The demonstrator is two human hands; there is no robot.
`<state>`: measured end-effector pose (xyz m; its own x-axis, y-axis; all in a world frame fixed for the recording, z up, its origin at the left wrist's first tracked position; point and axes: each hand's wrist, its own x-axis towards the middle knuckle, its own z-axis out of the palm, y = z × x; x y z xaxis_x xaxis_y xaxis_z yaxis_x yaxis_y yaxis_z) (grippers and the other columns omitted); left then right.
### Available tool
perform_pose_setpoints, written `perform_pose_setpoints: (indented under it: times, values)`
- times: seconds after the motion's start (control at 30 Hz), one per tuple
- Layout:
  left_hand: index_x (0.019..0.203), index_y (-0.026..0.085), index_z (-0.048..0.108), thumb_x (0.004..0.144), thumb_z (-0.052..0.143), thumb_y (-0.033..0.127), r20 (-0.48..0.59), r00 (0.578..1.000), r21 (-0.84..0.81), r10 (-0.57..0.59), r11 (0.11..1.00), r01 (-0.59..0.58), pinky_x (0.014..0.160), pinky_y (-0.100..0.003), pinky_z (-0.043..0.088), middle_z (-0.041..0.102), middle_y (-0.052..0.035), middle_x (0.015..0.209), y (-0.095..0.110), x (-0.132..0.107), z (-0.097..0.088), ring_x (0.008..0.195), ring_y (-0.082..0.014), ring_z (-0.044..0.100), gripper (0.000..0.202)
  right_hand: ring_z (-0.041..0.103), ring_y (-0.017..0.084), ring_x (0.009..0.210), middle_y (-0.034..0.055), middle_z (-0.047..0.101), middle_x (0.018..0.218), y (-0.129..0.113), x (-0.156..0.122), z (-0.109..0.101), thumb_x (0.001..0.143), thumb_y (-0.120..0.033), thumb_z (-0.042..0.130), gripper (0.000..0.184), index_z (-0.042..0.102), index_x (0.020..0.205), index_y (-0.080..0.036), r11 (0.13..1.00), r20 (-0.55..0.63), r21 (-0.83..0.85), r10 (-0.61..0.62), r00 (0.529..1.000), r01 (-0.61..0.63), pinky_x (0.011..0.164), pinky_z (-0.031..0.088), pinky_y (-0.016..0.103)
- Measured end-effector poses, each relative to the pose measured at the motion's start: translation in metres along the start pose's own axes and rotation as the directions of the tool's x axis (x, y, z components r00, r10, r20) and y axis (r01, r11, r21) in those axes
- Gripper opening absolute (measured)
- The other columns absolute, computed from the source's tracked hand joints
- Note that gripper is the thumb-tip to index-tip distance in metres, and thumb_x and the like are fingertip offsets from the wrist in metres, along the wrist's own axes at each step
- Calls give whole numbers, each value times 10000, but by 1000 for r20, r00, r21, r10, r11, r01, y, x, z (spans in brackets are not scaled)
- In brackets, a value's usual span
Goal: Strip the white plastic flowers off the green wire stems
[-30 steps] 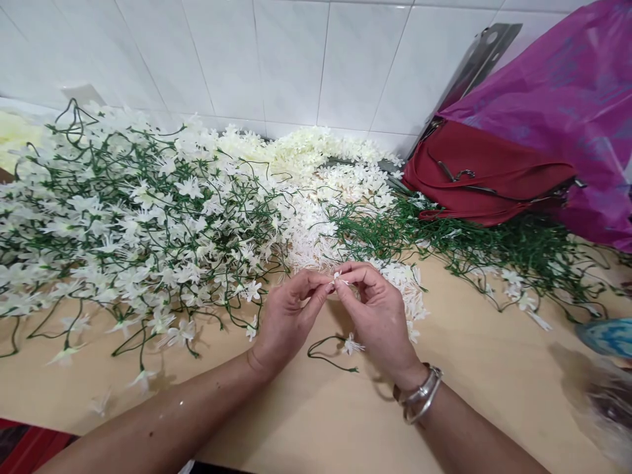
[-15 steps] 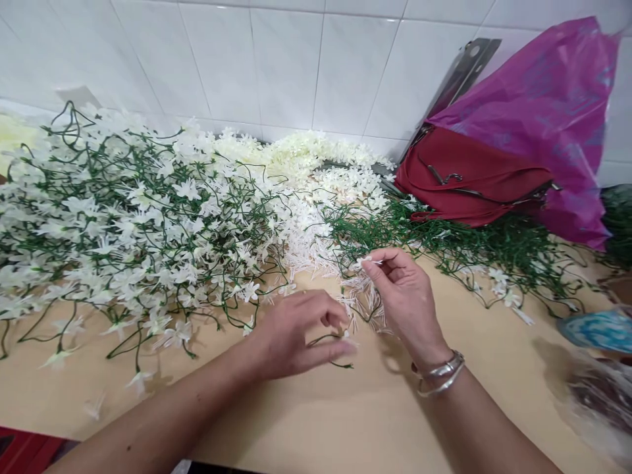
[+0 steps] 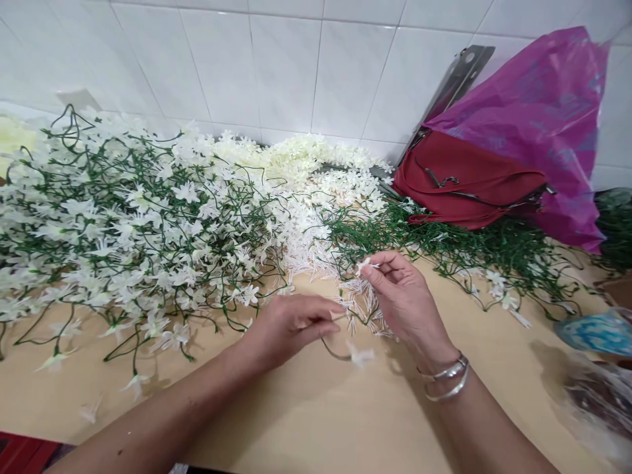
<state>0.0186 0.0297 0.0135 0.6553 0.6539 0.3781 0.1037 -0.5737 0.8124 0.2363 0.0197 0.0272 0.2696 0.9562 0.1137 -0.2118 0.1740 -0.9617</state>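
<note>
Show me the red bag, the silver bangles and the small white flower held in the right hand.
red bag (image 3: 469, 191): head view, front flap.
silver bangles (image 3: 448, 371): head view, band on the wrist.
small white flower (image 3: 365, 266): head view, petals, pinched by the right hand (image 3: 405, 304).

A red handbag (image 3: 469, 187) rests against a purple plastic bag (image 3: 543, 118) at the far right of the wooden bench (image 3: 306, 421), below a metal bracket (image 3: 461, 72) against the white-tiled wall (image 3: 276, 66).

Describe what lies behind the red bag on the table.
A purple plastic bag rises behind the red bag, and a metal bracket leans on the tiled wall. Their lower parts are hidden by it.
</note>
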Motion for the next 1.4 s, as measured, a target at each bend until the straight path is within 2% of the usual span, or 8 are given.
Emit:
perform_pose_setpoints:
  times: [0.1, 0.2, 0.33, 0.6, 0.8, 1.03, 1.2, 1.4]
  values:
    - [975, 187, 782, 957, 691, 313, -156, 966, -188, -208, 966, 177, 626, -225, 512, 785, -39, 824, 4, 3, 0, 659, -128, 699, 157, 601, 135, 816, -13, 686, 869, -6, -3, 3, 661, -330, 947, 259, 710, 728, -248, 989, 151, 62, 124, 981, -134, 791, 469, 277]
    - [939, 173, 765, 950, 689, 324, -195, 942, -271, -273, 938, 216, 653, -234, 503, 748, -33, 780, 6, 4, -1, 683, -128, 663, 170, 582, 127, 751, -12, 688, 838, -7, -6, 4, 660, -334, 951, 253, 720, 723, -252, 975, 244, 36, 206, 948, -221, 723, 465, 270]
    - [927, 161, 723, 957, 663, 323, -236, 914, -295, -330, 920, 256, 702, -258, 476, 686, -24, 762, 8, 5, -3, 714, -130, 611, 176, 583, 131, 756, -11, 676, 818, -4, -8, 5, 655, -346, 956, 247, 734, 715, -256, 973, 282, 4, 220, 934, -230, 691, 461, 258]
    - [929, 153, 674, 965, 646, 338, -199, 911, -375, -361, 887, 269, 699, -266, 483, 658, -12, 711, 10, 6, -2, 683, -131, 610, 190, 577, 124, 711, -6, 693, 832, -1, -11, 8, 653, -345, 953, 275, 715, 734, -234, 961, 293, -14, 268, 918, -276, 649, 447, 252]
    - [1004, 154, 719, 957, 670, 367, -163, 930, -418, -331, 876, 238, 645, -237, 490, 673, -24, 798, 5, 6, 2, 661, -110, 624, 223, 600, 154, 723, -6, 695, 782, 3, -13, 12, 674, -415, 933, 311, 691, 758, -239, 960, 342, -25, 272, 900, -280, 689, 467, 289]
    - [941, 139, 699, 923, 713, 440, -172, 901, -498, -399, 824, 270, 616, -220, 526, 689, -20, 731, 6, 9, 1, 610, -101, 609, 302, 586, 151, 694, -7, 685, 760, 1, -13, 15, 635, -438, 946, 358, 667, 722, -232, 960, 284, -39, 277, 918, -277, 643, 453, 283]
    - [949, 131, 703, 927, 715, 430, -132, 907, -518, -399, 808, 280, 633, -216, 550, 699, -25, 733, 6, 8, 1, 625, -103, 633, 300, 553, 127, 660, -26, 664, 720, 1, -13, 18, 657, -396, 942, 319, 684, 725, -223, 965, 266, -8, 255, 930, -262, 638, 434, 265]
    - [896, 125, 699, 938, 704, 443, -143, 905, -531, -400, 803, 271, 680, -226, 579, 734, -52, 793, 4, 7, 5, 677, -115, 683, 321, 610, 146, 740, -5, 713, 812, 10, -14, 14, 706, -381, 919, 267, 713, 779, -228, 976, 251, -49, 216, 943, -211, 702, 466, 286]
